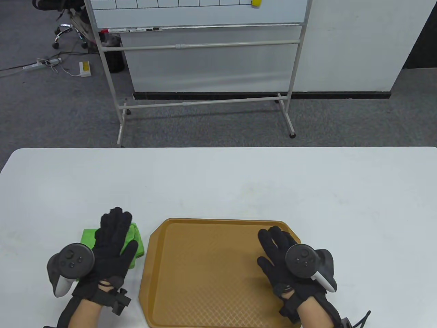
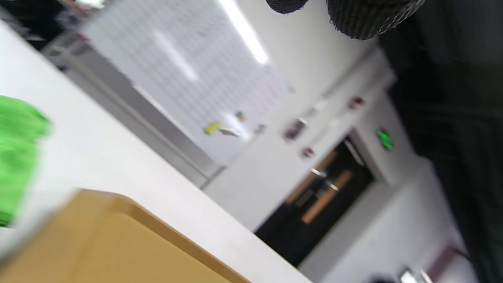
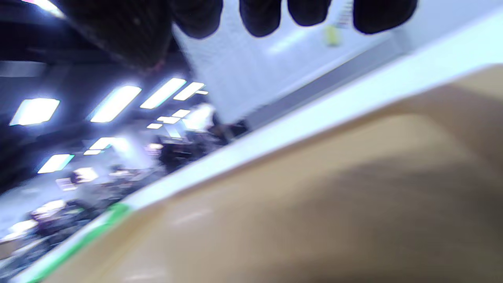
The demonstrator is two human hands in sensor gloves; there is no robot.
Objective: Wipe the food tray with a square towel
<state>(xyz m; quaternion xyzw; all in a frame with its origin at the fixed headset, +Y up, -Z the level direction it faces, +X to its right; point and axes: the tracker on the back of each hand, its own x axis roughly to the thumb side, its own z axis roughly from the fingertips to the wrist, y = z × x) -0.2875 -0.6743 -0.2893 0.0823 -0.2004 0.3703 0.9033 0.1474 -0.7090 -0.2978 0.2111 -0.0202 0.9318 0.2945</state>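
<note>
A brown food tray [image 1: 208, 270] lies on the white table at the front centre. A folded green towel [image 1: 136, 239] lies just left of the tray. My left hand [image 1: 114, 235] is spread flat over the towel, fingers extended; I cannot tell whether it touches it. My right hand [image 1: 276, 251] is open, fingers spread over the tray's right side. In the left wrist view the towel [image 2: 17, 153] is a green blur at the left, with the tray's corner [image 2: 114, 239] below. In the right wrist view the tray [image 3: 314, 204] fills the lower part and my fingertips [image 3: 261, 17] hang in at the top.
The white table [image 1: 218, 181] stretches beyond the tray to its far edge. A whiteboard on a metal stand [image 1: 201, 51] stands on the carpet behind the table.
</note>
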